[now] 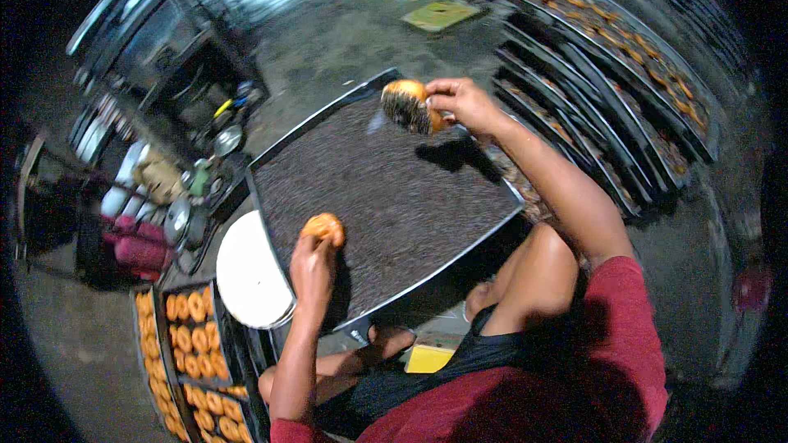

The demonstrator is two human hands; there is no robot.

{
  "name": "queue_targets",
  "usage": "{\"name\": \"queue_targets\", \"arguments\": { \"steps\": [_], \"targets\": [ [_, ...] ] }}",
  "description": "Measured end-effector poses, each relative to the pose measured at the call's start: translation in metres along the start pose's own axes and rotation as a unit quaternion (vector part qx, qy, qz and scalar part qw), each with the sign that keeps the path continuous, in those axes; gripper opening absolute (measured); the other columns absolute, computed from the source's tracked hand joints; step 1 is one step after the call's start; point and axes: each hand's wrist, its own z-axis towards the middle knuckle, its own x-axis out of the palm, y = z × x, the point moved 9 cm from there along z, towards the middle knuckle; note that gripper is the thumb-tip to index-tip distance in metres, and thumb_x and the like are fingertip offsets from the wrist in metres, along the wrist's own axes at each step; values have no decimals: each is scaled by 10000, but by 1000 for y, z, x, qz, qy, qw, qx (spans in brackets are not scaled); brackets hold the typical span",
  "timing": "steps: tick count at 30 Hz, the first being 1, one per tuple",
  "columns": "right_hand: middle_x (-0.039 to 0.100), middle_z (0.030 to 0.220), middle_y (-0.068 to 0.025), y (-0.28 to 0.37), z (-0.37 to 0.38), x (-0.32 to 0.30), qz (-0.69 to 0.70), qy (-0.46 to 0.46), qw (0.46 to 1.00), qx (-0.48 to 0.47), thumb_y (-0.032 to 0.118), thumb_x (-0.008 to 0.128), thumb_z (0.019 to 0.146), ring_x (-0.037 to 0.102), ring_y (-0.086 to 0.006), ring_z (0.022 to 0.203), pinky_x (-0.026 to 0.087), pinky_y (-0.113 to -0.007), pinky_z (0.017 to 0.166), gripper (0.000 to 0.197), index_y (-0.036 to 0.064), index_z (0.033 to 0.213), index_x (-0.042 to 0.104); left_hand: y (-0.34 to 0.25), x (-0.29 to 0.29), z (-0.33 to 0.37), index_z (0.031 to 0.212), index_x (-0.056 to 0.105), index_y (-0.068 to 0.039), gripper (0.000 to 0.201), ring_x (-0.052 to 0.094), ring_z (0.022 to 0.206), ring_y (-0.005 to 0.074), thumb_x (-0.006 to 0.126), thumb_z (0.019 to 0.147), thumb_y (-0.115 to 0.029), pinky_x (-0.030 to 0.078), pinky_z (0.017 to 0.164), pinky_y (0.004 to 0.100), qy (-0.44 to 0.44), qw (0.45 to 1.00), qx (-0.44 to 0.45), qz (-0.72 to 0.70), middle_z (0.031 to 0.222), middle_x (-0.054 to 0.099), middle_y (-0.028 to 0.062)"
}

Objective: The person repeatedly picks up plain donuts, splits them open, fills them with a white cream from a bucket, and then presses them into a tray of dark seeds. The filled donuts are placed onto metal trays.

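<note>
A wide metal-rimmed tray (pixel 447 256) stands before me, its bottom covered with dark sprinkles (pixel 369 180). My left hand (pixel 312 275) is closed on a plain golden ring doughnut (pixel 325 226) low over the tray's left side. Above the tray's far right corner, my right hand (pixel 464 107) grips a doughnut (pixel 402 105), tilted so that a face coated in dark sprinkles shows. Whether that hand holds more than one doughnut, I cannot tell. Beside the tray's left edge sits a round tub (pixel 250 279) with a white surface.
Trays of plain doughnuts (pixel 193 332) stand at lower left. Several long trays (pixel 611 57) are stacked at right, the top one holding doughnuts. Cookware (pixel 185 217) and a dark cabinet (pixel 164 41) are on the left. A yellow-green mat (pixel 441 15) lies on the floor beyond.
</note>
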Motion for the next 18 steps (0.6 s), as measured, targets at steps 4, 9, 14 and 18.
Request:
{"name": "queue_targets", "arguments": {
  "steps": [4,9,14,18],
  "targets": [
    [674,1197,-108,-83,-34,-142,19,-164,986,26,262,675,892,595,-234,1166,445,-380,987,395,26,1209,661,-20,11,-4,976,743,-19,175,637,925,360,633,842,-44,534,810,437,37,994,42,94,933,638,178],
    [639,1081,-5,-276,-96,-221,161,-277,916,242,230,567,935,648,-169,855,559,-448,670,306,132,1222,606,-3,-13,6,988,744,-1,171,647,856,328,696,825,-14,515,799,391,45,998,-47,16,919,676,183],
    [601,1209,-86,-414,-89,-219,221,-340,846,348,310,534,942,622,-311,1025,531,-588,827,380,151,1286,556,42,-18,19,1045,687,35,191,656,891,178,637,933,-112,502,793,301,-46,845,-374,-380,969,697,52],
    [523,1341,-122,-477,-47,-197,282,-304,816,402,348,523,953,569,-362,1144,530,-605,828,444,167,1357,486,18,12,64,1198,604,-22,295,646,956,168,596,962,-200,497,869,337,-13,738,-356,-574,1103,682,50]
  ]
}}
